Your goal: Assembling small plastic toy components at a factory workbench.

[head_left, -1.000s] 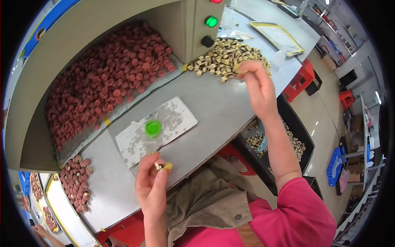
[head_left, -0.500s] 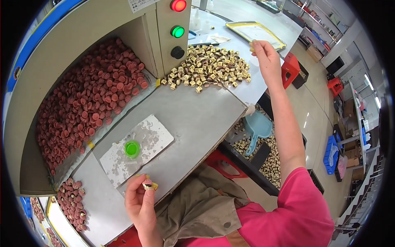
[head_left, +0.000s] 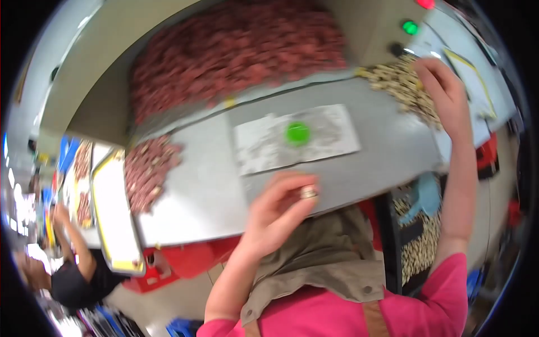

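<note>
My left hand (head_left: 275, 216) is closed in front of the white board, pinching a small cream-and-dark piece (head_left: 308, 191) between thumb and fingers. Over the heap of small cream-and-brown pieces (head_left: 393, 78) at the right is my right hand (head_left: 446, 92), its fingers bent downward. Blur hides whether anything is between those fingertips. A round bright green container (head_left: 297, 133) sits on the grey-stained white board (head_left: 261, 159). Behind it, many dark pink, raspberry-like caps (head_left: 241, 50) fill the opening of the beige machine.
Pink pieces with pale bits (head_left: 149, 171) lie at the table's left, near a yellow-rimmed tray (head_left: 118, 213). Below the right edge, a black bin (head_left: 396, 247) holds cream pieces and a blue dustpan (head_left: 424, 196). Another person (head_left: 81, 264) works at far left.
The view has swung left, bringing the other person into sight. My right hand has come from beside the far tray to the cream-and-brown heap. My left hand still pinches its piece.
</note>
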`<act>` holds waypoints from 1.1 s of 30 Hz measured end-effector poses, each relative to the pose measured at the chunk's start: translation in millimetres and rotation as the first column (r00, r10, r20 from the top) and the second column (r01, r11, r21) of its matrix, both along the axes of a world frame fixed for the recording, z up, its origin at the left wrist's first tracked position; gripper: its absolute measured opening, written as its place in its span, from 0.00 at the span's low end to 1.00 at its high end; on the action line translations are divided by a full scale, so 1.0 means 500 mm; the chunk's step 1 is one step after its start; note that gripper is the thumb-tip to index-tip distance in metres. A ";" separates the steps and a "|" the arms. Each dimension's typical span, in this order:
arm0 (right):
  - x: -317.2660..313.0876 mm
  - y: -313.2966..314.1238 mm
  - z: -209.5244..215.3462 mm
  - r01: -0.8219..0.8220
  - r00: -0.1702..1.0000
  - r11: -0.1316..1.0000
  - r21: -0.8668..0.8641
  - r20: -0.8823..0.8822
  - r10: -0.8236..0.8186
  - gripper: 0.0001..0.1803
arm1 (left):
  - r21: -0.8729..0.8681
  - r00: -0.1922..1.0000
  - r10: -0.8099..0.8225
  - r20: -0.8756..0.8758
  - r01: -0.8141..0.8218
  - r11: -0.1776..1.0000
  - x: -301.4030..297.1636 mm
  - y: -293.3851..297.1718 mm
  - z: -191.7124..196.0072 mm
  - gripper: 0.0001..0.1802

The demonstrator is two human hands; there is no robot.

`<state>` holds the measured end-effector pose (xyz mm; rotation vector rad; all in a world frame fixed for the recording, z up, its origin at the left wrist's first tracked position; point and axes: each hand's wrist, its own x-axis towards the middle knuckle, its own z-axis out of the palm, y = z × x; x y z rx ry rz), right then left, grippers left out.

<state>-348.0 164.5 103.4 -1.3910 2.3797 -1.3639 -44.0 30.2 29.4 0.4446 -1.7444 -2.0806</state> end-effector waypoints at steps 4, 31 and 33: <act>0.156 -0.129 0.020 -0.338 0.933 0.941 -0.032 0.123 0.339 0.08 | 0.068 0.995 0.072 -0.064 -0.068 0.995 0.042 -0.007 0.007 0.15; 0.615 -0.883 -0.134 -0.674 0.502 0.736 0.063 -0.691 0.520 0.06 | -0.301 0.772 0.592 -0.231 -0.635 0.711 0.208 -0.120 -0.010 0.15; 0.596 -0.870 -0.114 -0.662 0.610 0.749 -0.029 -0.603 0.515 0.05 | -0.277 0.788 0.572 -0.226 -0.615 0.738 0.206 -0.120 -0.004 0.15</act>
